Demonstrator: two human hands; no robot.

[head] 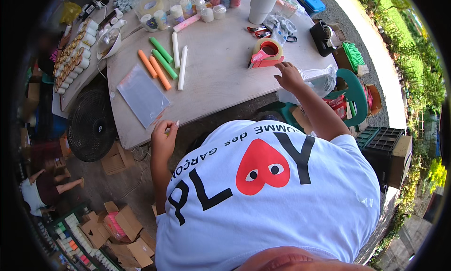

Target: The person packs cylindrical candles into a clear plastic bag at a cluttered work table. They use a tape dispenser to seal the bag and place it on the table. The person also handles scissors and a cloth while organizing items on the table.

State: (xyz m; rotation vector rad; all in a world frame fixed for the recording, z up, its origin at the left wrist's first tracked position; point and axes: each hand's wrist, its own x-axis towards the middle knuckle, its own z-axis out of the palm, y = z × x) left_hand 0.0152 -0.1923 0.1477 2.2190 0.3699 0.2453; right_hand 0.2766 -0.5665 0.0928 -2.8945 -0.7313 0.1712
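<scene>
My left hand [164, 137] is at the near table edge, fingers curled, beside a clear plastic sleeve [141, 95]; whether it holds something small is unclear. My right hand [290, 76] reaches over the right side of the table [218, 77], fingers apart. Its fingertips are at the red tape dispenser [267, 62], which carries a roll of clear tape [259, 46]; contact is hard to tell. Beyond the sleeve lie two orange candles [160, 73], two green candles [164, 64] and two white candles [183, 68], roughly side by side.
Farther back are a pink candle [186, 23], several small jars [208, 14], a white tumbler [261, 6], red-handled cutters [260, 32] and a grey cloth [280, 27]. A black fan [91, 124] stands left, a green chair [354, 95] right. Another person [42, 193] is at far left.
</scene>
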